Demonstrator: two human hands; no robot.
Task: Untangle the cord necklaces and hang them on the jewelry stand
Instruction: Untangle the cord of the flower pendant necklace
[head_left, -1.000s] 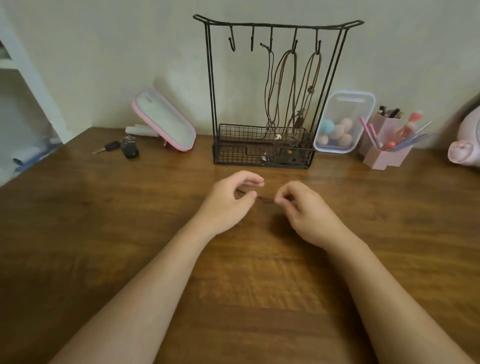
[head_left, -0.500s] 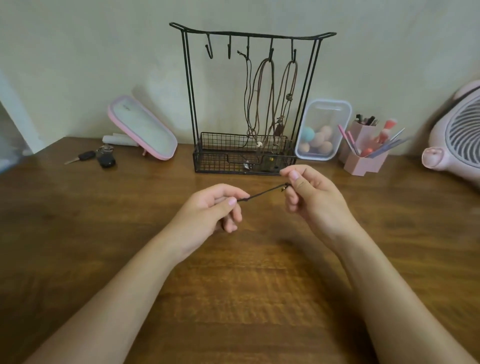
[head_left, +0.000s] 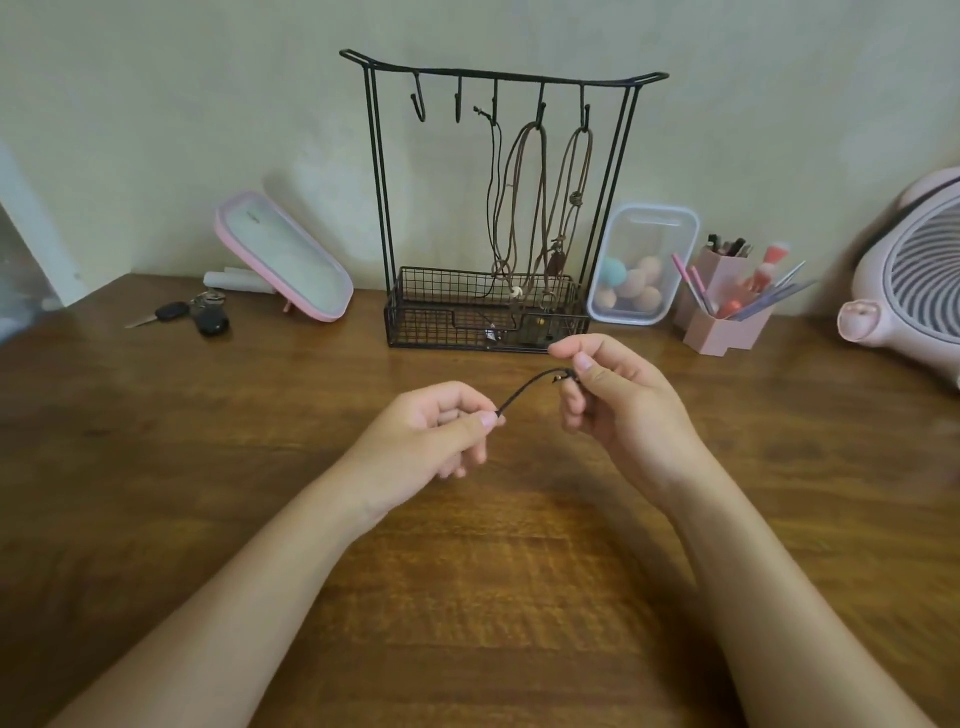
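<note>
Centre frame: left hand (head_left: 426, 436) and right hand (head_left: 618, 405) each pinch one end of a dark cord (head_left: 524, 387) above the table (head_left: 156, 467), below the jewelry stand (head_left: 498, 78).

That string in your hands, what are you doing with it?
A person holds a dark cord above the wooden table. The left hand pinches one end and the right hand pinches the other, so it curves between them. Behind, three cord necklaces hang on the jewelry stand, and its two left hooks are free.
</note>
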